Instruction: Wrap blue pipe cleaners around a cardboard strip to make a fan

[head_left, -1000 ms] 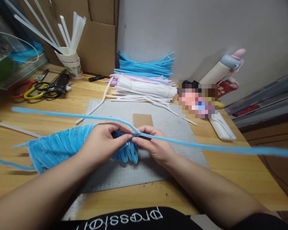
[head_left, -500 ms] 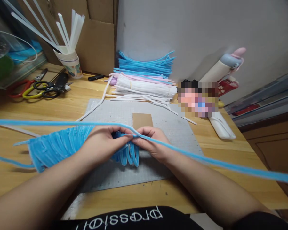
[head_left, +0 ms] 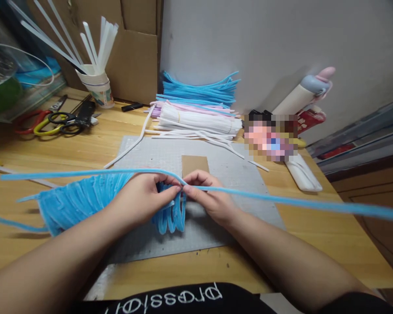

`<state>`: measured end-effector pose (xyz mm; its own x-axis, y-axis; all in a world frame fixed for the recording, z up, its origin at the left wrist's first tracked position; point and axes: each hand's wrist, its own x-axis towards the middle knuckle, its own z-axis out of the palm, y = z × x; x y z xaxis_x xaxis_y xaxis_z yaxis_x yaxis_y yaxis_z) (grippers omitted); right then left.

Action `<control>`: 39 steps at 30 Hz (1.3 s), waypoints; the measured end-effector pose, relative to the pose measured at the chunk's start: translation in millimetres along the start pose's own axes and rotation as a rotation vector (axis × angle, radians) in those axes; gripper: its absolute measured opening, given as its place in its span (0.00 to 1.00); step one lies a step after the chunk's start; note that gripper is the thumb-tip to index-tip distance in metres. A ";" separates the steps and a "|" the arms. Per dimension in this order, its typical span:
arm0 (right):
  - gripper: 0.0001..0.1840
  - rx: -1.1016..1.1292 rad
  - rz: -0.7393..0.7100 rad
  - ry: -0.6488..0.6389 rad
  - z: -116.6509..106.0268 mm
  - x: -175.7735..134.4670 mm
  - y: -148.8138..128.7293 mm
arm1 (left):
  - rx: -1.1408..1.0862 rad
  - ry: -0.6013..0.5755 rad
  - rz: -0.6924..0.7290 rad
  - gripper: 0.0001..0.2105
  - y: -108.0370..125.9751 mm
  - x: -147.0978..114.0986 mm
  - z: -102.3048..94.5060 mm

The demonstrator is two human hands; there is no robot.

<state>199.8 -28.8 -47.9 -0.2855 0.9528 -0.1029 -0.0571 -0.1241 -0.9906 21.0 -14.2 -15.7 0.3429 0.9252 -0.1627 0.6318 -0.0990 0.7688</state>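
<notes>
A long blue pipe cleaner (head_left: 258,196) stretches across the view, bent where my two hands meet. My left hand (head_left: 153,189) is closed in a pinch at the end of a coiled blue pipe-cleaner piece (head_left: 81,198), beside the bend. My right hand (head_left: 206,192) pinches the long pipe cleaner between thumb and forefinger. Loops of the coiled piece hang below the fingertips, over the grey cutting mat (head_left: 242,161). Two loose blue ends stick out at the coil's left. The exact contact between the fingertips is partly hidden.
Bundles of blue (head_left: 199,93) and white pipe cleaners (head_left: 199,120) lie at the back. A cardboard piece (head_left: 195,164) rests on the mat. Scissors (head_left: 62,122) and a paper cup (head_left: 96,87) of white sticks stand left; a bottle (head_left: 298,93) and a white case (head_left: 303,172) are right.
The long pipe cleaner has slid to the right, its left end now in view. Its right part sits higher, and the hanging loops have shifted slightly left and down.
</notes>
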 end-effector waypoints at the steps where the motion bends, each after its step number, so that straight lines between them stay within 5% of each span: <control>1: 0.10 -0.009 -0.011 0.024 -0.9 0.4 -0.3 | 0.012 0.007 0.003 0.12 -0.2 -0.1 0.0; 11: 0.10 0.618 0.323 0.054 -2.4 5.5 1.8 | -0.075 0.024 0.073 0.11 -2.5 1.8 -0.7; 17: 0.13 0.506 0.272 0.041 -2.5 2.3 -0.2 | -0.063 0.061 0.007 0.10 -3.3 2.7 0.0; 22: 0.11 0.128 0.266 -0.152 3.2 -4.5 0.2 | 0.032 0.125 0.103 0.08 2.7 2.1 -5.2; 26: 0.14 0.026 -0.038 -0.046 2.1 -4.7 2.6 | -0.043 0.078 0.038 0.08 4.4 0.2 -5.3; 30: 0.12 -0.453 -0.572 -0.135 -10.3 -0.8 -1.1 | -0.156 -0.018 -0.046 0.10 1.3 -1.0 -4.7; 32: 0.11 -0.679 -0.728 -0.157 -16.4 1.1 -3.2 | -0.136 -0.033 -0.057 0.10 -1.0 -1.1 -4.6; 39: 0.12 -0.982 -0.799 0.052 -20.9 2.1 -3.0 | -0.104 0.032 0.054 0.07 -2.7 -1.5 -3.5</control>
<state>219.4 -20.7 -47.0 -0.4603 0.6797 0.5710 0.5421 0.7246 -0.4255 16.4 -14.1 -15.3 0.3509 0.9310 -0.1005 0.5368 -0.1121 0.8362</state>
